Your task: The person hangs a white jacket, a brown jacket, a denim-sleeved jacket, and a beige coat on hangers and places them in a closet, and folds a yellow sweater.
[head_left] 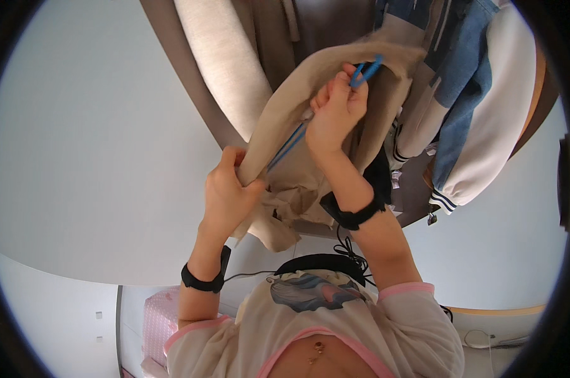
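A beige garment (326,60), perhaps a coat, hangs in front of me with a blue clothes hanger (287,148) inside its opening. Closed around the middle of the hanger is my right hand (337,120); blue loops of it stick out above the fist. My left hand (231,195) pinches the garment's left edge between thumb and fingers. Folds of the same cloth drop below the hands, and part of the hanger is hidden by the fabric and my right fist.
An open wardrobe (200,101) lies ahead, with a cream garment (225,60) at left and a blue-and-white jacket (480,107) at right. Pale door panels (89,145) flank it. Black cables (354,252) hang near my waist. A pink wrapped package (162,321) sits at lower left.
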`<state>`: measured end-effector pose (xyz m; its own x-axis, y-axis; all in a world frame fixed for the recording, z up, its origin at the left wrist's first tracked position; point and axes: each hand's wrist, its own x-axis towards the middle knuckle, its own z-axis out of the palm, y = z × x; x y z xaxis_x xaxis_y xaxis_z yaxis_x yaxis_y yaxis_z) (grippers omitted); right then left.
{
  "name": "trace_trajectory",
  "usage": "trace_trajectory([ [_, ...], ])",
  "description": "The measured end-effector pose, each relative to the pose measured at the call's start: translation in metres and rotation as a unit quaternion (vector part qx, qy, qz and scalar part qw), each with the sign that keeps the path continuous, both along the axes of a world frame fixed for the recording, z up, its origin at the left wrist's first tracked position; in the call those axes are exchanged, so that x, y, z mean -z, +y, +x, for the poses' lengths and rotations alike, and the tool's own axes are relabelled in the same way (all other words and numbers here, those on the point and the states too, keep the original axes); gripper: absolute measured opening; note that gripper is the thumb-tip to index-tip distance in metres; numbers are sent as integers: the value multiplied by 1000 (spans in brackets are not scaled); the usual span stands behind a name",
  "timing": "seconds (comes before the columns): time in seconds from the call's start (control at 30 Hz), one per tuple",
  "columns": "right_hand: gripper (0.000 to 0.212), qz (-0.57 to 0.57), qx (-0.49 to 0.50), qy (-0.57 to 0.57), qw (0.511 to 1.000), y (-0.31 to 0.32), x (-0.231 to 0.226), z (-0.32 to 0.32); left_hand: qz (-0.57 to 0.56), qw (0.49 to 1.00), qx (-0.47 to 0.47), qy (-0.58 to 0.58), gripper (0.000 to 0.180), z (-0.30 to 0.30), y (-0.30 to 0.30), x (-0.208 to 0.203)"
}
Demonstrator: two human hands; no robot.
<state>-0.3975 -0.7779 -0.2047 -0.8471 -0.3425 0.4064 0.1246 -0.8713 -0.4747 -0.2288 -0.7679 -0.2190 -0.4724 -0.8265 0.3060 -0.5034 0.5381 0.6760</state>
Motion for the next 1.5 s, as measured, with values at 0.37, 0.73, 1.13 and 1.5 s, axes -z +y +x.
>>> trace_trajectory([
  [0.37,14,142,-266,-151,941,-1,6,3,-50,992,111,-21,53,22,-8,31],
  [0.73,7,320,-345,-18,882,9,50,16,53,994,93,12,19,20,6,42],
  [1.13,18,487,-412,244,730,66,51,-8,61,976,194,79,48,-12,-35,7],
  [1.5,33,179,-332,-92,922,78,72,28,179,957,210,85,68,-10,36,78],
])
